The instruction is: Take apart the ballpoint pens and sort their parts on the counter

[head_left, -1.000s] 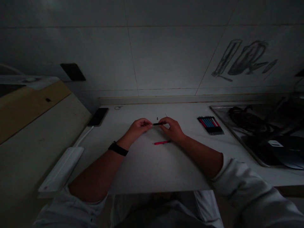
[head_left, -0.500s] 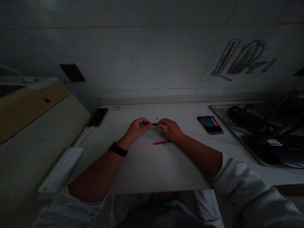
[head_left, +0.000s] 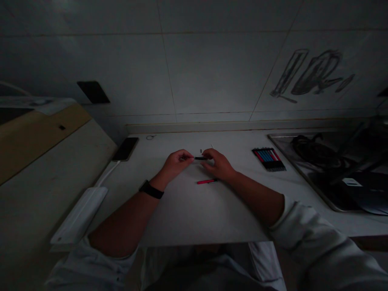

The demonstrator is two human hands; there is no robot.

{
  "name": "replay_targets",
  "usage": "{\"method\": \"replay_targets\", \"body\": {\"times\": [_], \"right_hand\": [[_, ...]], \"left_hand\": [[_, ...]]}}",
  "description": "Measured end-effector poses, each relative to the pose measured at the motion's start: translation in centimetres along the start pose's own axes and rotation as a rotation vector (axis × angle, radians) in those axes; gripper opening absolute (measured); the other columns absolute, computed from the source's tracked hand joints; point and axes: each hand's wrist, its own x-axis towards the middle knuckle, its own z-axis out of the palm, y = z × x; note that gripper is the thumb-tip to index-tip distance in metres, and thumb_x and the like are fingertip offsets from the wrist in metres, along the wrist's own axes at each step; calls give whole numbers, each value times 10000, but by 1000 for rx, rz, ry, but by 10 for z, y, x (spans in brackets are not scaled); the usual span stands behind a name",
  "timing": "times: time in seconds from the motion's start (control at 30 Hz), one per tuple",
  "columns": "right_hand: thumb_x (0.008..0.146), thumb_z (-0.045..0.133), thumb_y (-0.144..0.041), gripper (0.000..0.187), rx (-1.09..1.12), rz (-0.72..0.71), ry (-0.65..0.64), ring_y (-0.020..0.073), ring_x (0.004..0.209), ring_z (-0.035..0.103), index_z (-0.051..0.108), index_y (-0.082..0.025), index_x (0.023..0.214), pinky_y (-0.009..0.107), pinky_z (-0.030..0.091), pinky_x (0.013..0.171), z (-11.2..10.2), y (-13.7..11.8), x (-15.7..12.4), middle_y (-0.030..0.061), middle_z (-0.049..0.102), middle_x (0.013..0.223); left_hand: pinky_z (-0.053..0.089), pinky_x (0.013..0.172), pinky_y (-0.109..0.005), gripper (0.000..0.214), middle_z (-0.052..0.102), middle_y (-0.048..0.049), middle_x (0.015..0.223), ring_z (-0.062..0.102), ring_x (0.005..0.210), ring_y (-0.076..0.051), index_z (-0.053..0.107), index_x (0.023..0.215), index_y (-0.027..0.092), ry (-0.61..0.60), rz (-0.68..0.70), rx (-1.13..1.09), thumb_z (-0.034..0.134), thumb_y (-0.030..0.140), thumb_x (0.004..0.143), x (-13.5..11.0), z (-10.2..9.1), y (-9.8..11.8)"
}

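Observation:
Both my hands meet over the middle of the white table (head_left: 188, 210), pinching a thin black pen (head_left: 200, 158) between them. My left hand (head_left: 176, 162) grips its left end with closed fingers and has a black watch on the wrist. My right hand (head_left: 218, 163) holds the right end, fingers curled. A pink pen (head_left: 206, 182) lies flat on the table just below my right hand. Two tiny parts (head_left: 201, 150) lie just beyond the hands.
A pack of coloured pens (head_left: 268, 158) lies to the right. A dark phone (head_left: 125, 148) with a white cable sits at the left, near a white block (head_left: 79, 216). A metal tray (head_left: 333, 169) with dark items fills the right side. The scene is dim.
The hands have stayed together on the black pen, with only slight shifts of the fingers. The pink pen has not moved.

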Motion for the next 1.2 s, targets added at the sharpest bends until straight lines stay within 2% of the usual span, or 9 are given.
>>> {"method": "replay_targets", "body": {"times": [0.17, 0.33, 0.47, 0.53, 0.67, 0.87, 0.93, 1.07, 1.2], "right_hand": [[953, 587, -288, 94, -12, -13, -11, 212, 898, 640, 632, -232, 1014, 356, 507, 833, -1, -1, 0, 62, 666, 955], [907, 658, -294, 206, 6, -21, 4, 218, 932, 644, 614, -229, 1097, 359, 514, 846, -2, -1, 0, 70, 672, 1021], [950, 595, -268, 83, -16, -52, -2, 211, 901, 635, 619, -226, 1017, 355, 507, 833, -1, 1, 0, 63, 663, 963], [972, 588, -295, 104, -15, -51, -16, 216, 919, 640, 623, -226, 1041, 360, 508, 841, -1, 2, 0, 70, 671, 985], [906, 670, -271, 205, -4, -44, 2, 220, 936, 639, 605, -233, 1097, 359, 514, 840, -1, 2, -1, 69, 670, 1029], [933, 634, -237, 96, -41, -82, -9, 218, 924, 633, 628, -227, 1028, 364, 512, 847, -2, 2, 0, 65, 669, 987], [947, 629, -242, 91, -62, -99, -12, 224, 937, 635, 640, -226, 1035, 371, 514, 859, -3, 3, 0, 71, 673, 991], [966, 615, -242, 123, -143, -169, -70, 242, 985, 636, 668, -223, 1075, 387, 516, 886, -6, 2, 2, 96, 678, 1041], [986, 596, -259, 156, -210, -247, -127, 249, 979, 634, 685, -217, 1107, 390, 517, 875, -3, -3, 2, 109, 685, 1048]], "left_hand": [[516, 785, -320, 192, 738, -53, 903, 667, 828, -185, 731, 895, 205, -7, -11, 13, 771, 379, 824, 0, 0, 0], [521, 799, -323, 198, 733, -50, 896, 668, 830, -187, 729, 888, 200, -4, -9, 9, 774, 381, 821, -1, 0, 1], [526, 808, -320, 217, 736, -43, 913, 670, 838, -181, 720, 905, 199, -22, -17, 17, 762, 399, 832, 0, 0, -2], [531, 811, -322, 224, 738, -42, 922, 669, 838, -177, 713, 908, 195, -21, -19, 22, 759, 401, 834, 0, 0, -4], [533, 812, -316, 203, 736, -41, 924, 669, 843, -169, 712, 911, 188, -28, -3, 28, 751, 378, 850, 0, 0, -5], [529, 772, -301, 162, 721, -30, 895, 662, 813, -159, 708, 921, 188, -46, 24, 77, 726, 345, 883, -1, 1, -6], [532, 766, -303, 149, 719, -32, 928, 657, 818, -160, 705, 968, 196, -45, 61, 152, 720, 322, 890, -2, 1, -6], [538, 839, -334, 263, 700, -58, 1091, 647, 928, -180, 683, 1116, 215, -67, 239, 355, 749, 259, 864, -5, 1, -1], [534, 888, -362, 148, 680, -54, 1020, 646, 957, -199, 697, 1011, 211, -148, 353, 463, 740, 299, 901, -7, 1, 4]]}}
